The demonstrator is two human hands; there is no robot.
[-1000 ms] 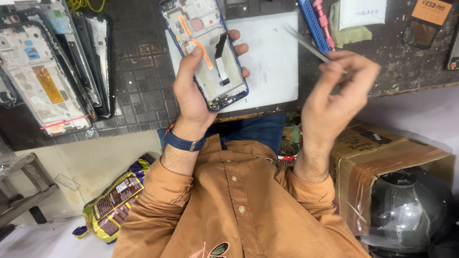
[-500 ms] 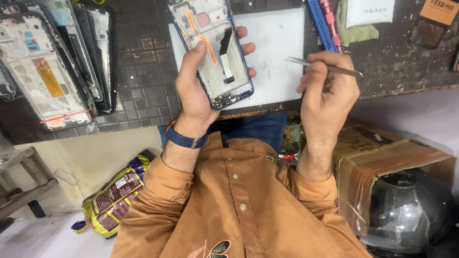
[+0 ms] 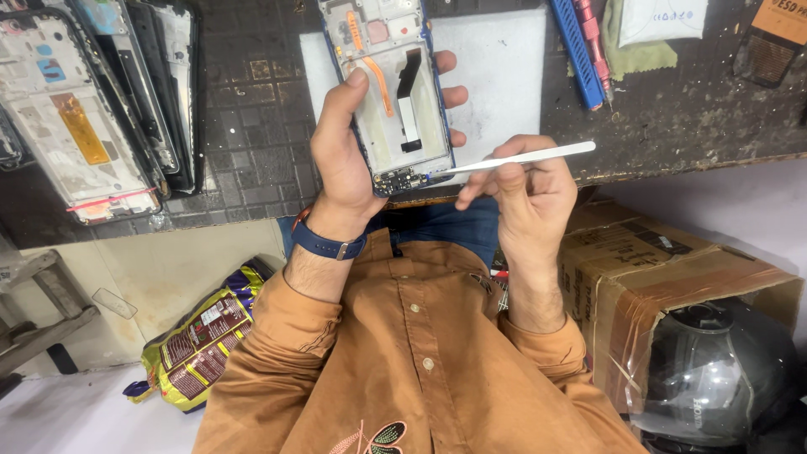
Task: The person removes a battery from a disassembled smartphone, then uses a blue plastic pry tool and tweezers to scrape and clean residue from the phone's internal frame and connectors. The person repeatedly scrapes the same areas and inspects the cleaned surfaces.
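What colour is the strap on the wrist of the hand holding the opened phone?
The wrist strap is dark blue, seen best in the head view, below the left hand.

Opened phone frame (image 3: 395, 92) held upright, metal tweezers (image 3: 521, 157) tip at bottom.

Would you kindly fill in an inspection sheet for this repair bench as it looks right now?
Surface: dark gridded mat, white sheet under the work.
Job's things: opened phone in left hand; tweezers in right hand, tip at the phone's lower edge.
Clutter: phone frames at left, blue tool, green cloth.
Fingers: both hands closed on their items.
Cables: orange flex strip inside phone.
Surroundings: cardboard box, helmet, snack bag.
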